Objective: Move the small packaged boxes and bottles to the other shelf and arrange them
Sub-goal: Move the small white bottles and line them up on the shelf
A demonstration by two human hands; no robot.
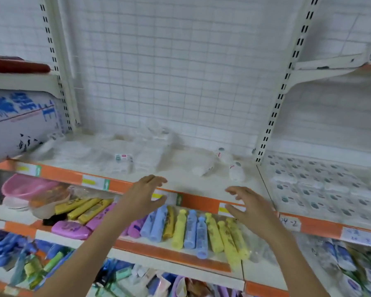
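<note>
On the white shelf point(180, 181) with an orange front strip lie three small white bottles: one upright point(236, 171), one on its side point(204, 168) and one further back point(222, 154). A small white packaged box point(123, 160) sits left of them, among clear plastic-wrapped packs point(90, 151). My left hand point(141, 196) hovers at the shelf's front edge, fingers spread and holding nothing. My right hand point(251, 206) hovers to the right of it, also spread and holding nothing, just in front of the upright bottle.
The neighbouring shelf on the right point(321, 187) is packed with rows of white packaged boxes. Below, coloured bottles point(193, 230) lie in a row, with pink basins point(28, 187) at left. A large printed white sack point(19, 123) stands at the far left. Upright slotted posts point(274, 103) divide the bays.
</note>
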